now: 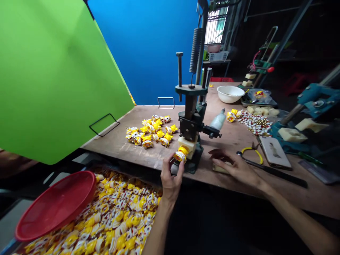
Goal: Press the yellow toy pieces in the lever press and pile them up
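Left grip (171,177) is closing around a yellow-and-white twisted piece (180,155), pressing it against a white block (187,144) at the foot of a black hand press (190,120). Right grip (237,170) is lying open and flat, its fingers (221,162) resting on a pale block (220,169) on the tabletop (148,156), with a dark piece (218,153) just beyond them. Yellow-handled pliers (251,154) and a phone (275,152) are lying just to its right. More twisted pieces are sitting in a loose heap (150,131) left of the press, while a deep mass of them (114,219) is filling a container below the tabletop's edge beside a red dish (54,205). Farther back, a white bowl (230,94) and a strewn bead pile (255,122) are sitting on the tabletop.
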The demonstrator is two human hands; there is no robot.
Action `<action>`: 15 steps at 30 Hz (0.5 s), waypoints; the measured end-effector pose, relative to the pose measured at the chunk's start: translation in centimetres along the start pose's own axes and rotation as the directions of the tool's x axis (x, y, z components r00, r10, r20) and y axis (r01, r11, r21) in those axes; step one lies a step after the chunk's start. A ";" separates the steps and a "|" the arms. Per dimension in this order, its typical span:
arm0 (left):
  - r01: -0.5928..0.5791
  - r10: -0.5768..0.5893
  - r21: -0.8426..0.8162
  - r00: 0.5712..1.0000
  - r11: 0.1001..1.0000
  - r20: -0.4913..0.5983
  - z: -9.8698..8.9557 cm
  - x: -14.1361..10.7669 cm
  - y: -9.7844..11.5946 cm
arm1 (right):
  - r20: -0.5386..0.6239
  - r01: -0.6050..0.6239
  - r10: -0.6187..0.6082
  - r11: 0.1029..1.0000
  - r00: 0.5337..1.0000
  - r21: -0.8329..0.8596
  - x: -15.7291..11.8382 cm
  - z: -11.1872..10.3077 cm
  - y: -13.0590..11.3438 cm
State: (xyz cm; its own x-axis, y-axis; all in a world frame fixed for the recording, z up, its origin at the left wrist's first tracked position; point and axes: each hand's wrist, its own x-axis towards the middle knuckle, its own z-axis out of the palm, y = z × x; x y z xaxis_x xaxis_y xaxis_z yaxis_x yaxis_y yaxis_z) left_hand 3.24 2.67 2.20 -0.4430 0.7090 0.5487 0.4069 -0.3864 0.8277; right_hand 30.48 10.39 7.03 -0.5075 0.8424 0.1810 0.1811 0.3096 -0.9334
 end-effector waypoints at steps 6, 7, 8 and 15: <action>-0.124 0.137 0.215 0.990 0.969 -0.045 3.1 0.2 0.5 | -0.140 0.021 -0.002 0.991 0.990 0.134 2.6 -2.4 1.2; -0.111 0.122 0.205 0.991 0.973 -0.046 3.3 0.1 0.6 | -0.225 0.015 0.037 0.974 0.974 0.225 3.8 -2.9 1.3; -0.097 0.105 0.182 0.994 0.979 -0.037 3.5 0.0 0.5 | -0.282 -0.003 0.106 0.940 0.954 0.342 5.2 -3.4 1.1; 0.029 -0.021 0.109 0.997 0.994 -0.079 5.1 1.7 -1.0 | -0.310 0.137 0.161 0.647 0.937 0.750 12.0 -4.6 -9.8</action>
State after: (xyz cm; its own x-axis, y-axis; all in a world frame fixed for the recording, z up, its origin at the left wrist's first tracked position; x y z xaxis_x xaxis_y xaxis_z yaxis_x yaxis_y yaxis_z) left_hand 6.14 7.28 1.77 -0.5130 0.6681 0.5389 0.4787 -0.2984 0.8257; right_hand 26.51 19.48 19.77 -0.1853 0.9759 0.1155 -0.5842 -0.0149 -0.8115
